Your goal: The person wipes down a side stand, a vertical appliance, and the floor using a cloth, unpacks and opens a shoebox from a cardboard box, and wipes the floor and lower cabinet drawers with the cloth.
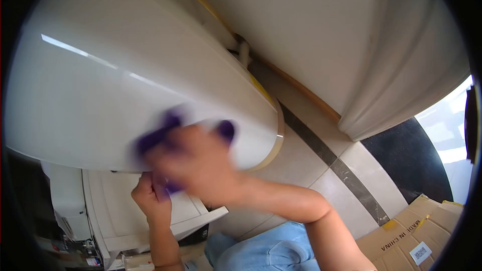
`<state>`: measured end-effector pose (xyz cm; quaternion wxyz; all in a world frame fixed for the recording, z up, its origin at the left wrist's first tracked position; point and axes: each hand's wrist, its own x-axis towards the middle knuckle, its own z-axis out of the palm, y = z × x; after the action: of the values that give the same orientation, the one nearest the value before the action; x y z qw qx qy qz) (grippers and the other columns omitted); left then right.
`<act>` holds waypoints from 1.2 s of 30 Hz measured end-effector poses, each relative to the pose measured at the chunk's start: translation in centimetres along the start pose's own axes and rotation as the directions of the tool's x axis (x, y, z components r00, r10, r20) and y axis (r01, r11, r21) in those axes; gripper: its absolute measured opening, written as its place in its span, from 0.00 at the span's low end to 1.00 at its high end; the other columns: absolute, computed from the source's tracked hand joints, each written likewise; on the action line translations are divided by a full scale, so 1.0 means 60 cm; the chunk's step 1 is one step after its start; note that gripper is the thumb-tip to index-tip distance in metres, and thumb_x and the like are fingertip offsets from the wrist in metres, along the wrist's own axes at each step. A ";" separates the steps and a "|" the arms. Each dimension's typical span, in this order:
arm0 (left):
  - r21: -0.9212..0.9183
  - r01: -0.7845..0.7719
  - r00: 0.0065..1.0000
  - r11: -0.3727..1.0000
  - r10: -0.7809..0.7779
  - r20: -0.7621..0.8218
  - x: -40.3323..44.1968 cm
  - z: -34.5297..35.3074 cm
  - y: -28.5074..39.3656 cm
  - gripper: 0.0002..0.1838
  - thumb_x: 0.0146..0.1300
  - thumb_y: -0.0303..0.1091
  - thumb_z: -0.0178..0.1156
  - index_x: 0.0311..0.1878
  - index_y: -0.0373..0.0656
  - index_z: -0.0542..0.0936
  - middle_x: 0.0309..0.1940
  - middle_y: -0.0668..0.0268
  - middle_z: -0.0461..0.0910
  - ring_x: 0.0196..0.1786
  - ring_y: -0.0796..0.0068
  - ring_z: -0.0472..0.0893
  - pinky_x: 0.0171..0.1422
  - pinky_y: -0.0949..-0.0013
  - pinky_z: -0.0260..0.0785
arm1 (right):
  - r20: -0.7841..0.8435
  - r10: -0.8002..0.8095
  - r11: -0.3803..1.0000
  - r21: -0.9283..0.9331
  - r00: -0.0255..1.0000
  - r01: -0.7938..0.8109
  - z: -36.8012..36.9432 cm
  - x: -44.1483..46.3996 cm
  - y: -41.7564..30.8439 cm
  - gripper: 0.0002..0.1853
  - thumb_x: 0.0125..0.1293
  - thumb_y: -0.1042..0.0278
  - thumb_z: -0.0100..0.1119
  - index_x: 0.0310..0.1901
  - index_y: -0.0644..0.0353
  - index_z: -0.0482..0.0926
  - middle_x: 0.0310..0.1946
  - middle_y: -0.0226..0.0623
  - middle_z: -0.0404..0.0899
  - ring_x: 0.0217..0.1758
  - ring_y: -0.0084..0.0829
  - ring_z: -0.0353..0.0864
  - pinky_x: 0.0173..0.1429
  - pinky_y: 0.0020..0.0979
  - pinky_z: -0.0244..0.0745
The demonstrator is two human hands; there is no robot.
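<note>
A large glossy white curved panel [100,95] slants across the upper left, with light streaks reflected on its surface. My right hand [198,163], smeared by motion, grips a purple cloth [153,143] over the panel's lower part. Parts of the cloth stick out on both sides of the fingers. Just below the panel's lower edge, my left hand [145,195] is closed, close under the right hand. What lies in its fingers, if anything, is hidden.
A white cabinet [115,211] stands below the panel. Another big white surface [311,30] rises at upper right, above a tiled floor [301,153] with a dark stripe. A cardboard box [401,241] lies at lower right, near a black mat [406,155].
</note>
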<state>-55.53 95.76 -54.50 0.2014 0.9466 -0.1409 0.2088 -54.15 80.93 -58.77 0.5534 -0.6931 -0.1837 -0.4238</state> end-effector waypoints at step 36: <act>-0.172 -0.034 0.998 0.985 0.043 0.048 -0.141 0.046 -0.084 0.17 0.55 0.31 0.58 0.15 0.41 0.64 0.07 0.63 0.63 0.09 0.69 0.62 0.14 0.71 0.53 | 0.030 -0.673 0.696 -0.314 0.739 0.646 -0.001 0.189 -0.102 0.05 0.42 0.64 0.52 0.25 0.42 0.75 0.35 0.28 0.69 0.33 0.34 0.66 0.26 0.33 0.63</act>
<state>-60.22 100.56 -62.25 0.2741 0.9280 -0.1818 0.1751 -52.11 80.40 -46.07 0.2585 -0.6381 -0.3282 -0.6467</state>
